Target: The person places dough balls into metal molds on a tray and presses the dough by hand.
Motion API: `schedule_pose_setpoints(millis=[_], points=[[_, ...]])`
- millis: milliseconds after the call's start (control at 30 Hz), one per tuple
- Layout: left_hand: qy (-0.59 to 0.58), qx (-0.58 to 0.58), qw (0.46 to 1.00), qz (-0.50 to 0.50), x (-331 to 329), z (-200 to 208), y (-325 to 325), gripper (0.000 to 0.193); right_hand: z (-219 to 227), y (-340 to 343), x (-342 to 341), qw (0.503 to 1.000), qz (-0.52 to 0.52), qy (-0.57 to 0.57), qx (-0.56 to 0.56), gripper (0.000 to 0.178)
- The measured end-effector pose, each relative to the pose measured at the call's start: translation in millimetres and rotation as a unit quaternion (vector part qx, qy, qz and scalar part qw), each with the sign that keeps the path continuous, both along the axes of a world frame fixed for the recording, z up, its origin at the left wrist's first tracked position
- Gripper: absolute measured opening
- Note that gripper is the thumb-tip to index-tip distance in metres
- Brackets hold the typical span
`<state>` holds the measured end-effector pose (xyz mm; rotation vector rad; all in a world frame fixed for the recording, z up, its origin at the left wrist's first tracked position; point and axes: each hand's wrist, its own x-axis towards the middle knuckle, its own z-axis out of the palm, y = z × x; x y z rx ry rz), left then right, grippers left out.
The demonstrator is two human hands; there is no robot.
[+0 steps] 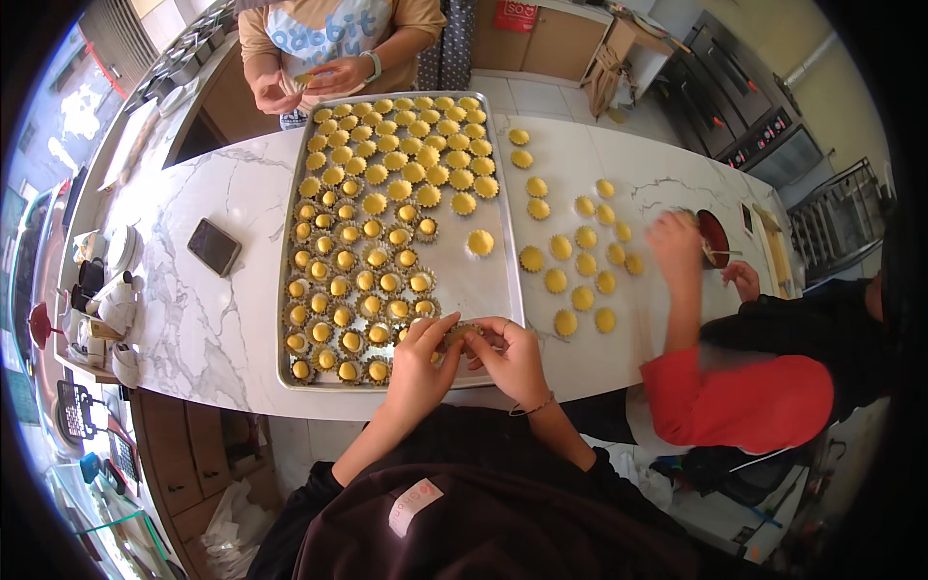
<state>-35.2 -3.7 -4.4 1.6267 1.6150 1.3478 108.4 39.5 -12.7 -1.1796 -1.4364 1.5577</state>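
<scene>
The left hand (pixel 420 360) and the right hand (pixel 512 362) meet over the tray's near edge, fingertips together and clamped on a small fluted cup (pixel 462 331); its inside seems to be covered by the thumbs, so its filling cannot be told. Under and beyond the fingers spreads the metal tray (pixel 472 290), rectangular, with a raised rim. To the left of the fingers it carries close rows of fluted cups (pixel 362 349), each with a smooth, rounded yellow dough ball (pixel 320 333) in it. Farther beyond the fingers, its far half is filled with shallow yellow shells (pixel 438 176), round, matte and scalloped at the edge. More loose shells (pixel 586 236) lie right of the fingers, directly on the white, grey-veined marble-look table (pixel 246 333). Well right of the fingers, a round bowl (pixel 723 232), reddish inside, has a thin handle (pixel 725 252) sticking out, near a co-worker's blurred hand (pixel 672 237). Straight beyond the fingers, past the tray, another person's hands (pixel 338 75) hold a yellowish piece (pixel 305 78). Far left lies a dark, flat phone (pixel 213 247).
</scene>
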Motion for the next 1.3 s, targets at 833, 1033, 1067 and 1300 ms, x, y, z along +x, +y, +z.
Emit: schedule_pose_setpoints(millis=[833,1033,1067,1300], points=[[0.006,-0.040,0.999,0.027,52,9,26,0.027,8,37,43,0.982,-0.017,-0.040,0.184,0.016],[0.043,-0.012,0.999,0.022,42,10,31,0.028,9,40,40,0.977,0.002,-0.056,0.204,0.017],[0.025,-0.022,0.999,0.032,45,14,30,0.028,5,41,40,0.980,0.002,-0.049,0.195,0.017],[0.070,0.005,0.997,0.018,41,2,29,0.030,9,33,38,0.991,0.001,-0.032,0.133,0.016]])
